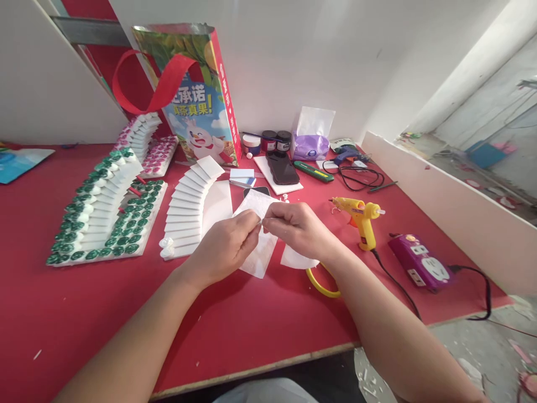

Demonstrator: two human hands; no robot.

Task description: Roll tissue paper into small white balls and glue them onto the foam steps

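My left hand [229, 243] and my right hand [300, 226] meet fingertip to fingertip over the middle of the table. Both are closed in a pinch on a white tissue [260, 254], which shows above and below the fingers; the exact grip is hidden. Under my right wrist lies another white tissue piece [297, 258], beside a yellow ring [321, 285], perhaps a scissors handle or tape roll. Left of my hands stands a curved fan of white slats [184, 210] on a white board, with white rosettes [166, 245] at its near corner.
A similar piece with green rosettes [78, 226] stands at left, before a printed bag [201, 106]. Behind are paint jars [269, 141], a phone [283, 168], a tissue pack [310, 145] and a green cutter [313, 171]. A yellow glue gun [361, 215] and purple power strip [422, 262] lie right.
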